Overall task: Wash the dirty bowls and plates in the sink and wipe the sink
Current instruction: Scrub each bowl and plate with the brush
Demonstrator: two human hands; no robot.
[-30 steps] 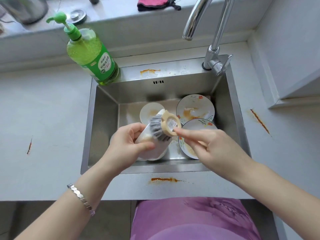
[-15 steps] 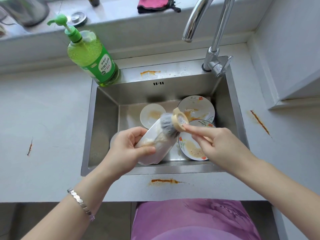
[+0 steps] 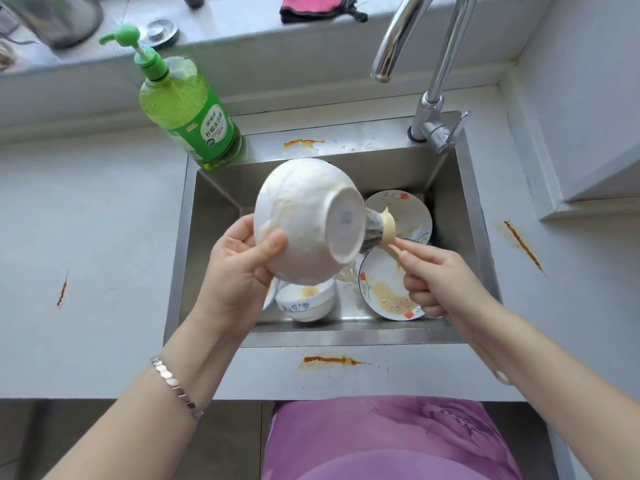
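Grips with the left hand (image 3: 239, 268) a sudsy white bowl (image 3: 304, 220), base up, over the sink (image 3: 346, 336). Could slip from that wet thumb-and-finger pinch onto the small bowl (image 3: 304, 306) and plates (image 3: 381, 282) below, chipping them. Pinches with the right hand (image 3: 440, 282) the brush (image 3: 386, 226), bristles against the bowl's foot; pushing hard might lever it loose. Since a second ago: raised higher, turned base-up, brush moved from inside to outside.
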